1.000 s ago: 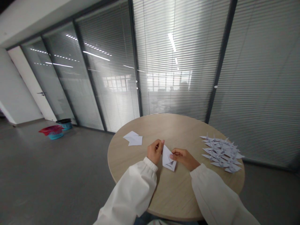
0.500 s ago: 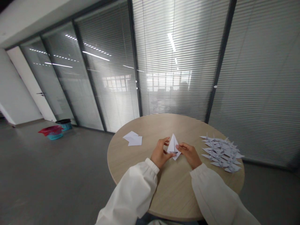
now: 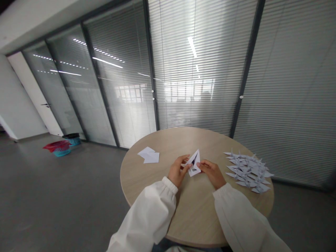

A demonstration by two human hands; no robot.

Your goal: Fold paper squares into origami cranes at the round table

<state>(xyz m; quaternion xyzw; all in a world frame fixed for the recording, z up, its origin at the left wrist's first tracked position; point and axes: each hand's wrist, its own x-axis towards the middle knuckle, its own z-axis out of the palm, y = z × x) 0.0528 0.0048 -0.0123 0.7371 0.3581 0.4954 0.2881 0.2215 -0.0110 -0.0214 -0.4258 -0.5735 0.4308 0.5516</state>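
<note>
Both my hands hold a white folded paper piece (image 3: 193, 163) a little above the middle of the round wooden table (image 3: 202, 141). My left hand (image 3: 178, 170) pinches its left side, and my right hand (image 3: 211, 173) grips its right side. The paper comes to a point at the top, and its folds are parted to show a dark inner gap. Its lower part rests near the tabletop. My white cuffed sleeves cover both forearms.
Loose white paper sheets (image 3: 149, 156) lie left of my hands. A heap of several pale origami cranes (image 3: 248, 171) lies at the right of the table. A red-and-blue basket (image 3: 59, 147) and a dark-rimmed bin (image 3: 72, 139) stand on the floor by the glass wall.
The paper has risen from the tabletop into both hands and now stands as a point with its folds parted. My hands have moved closer together around it.
</note>
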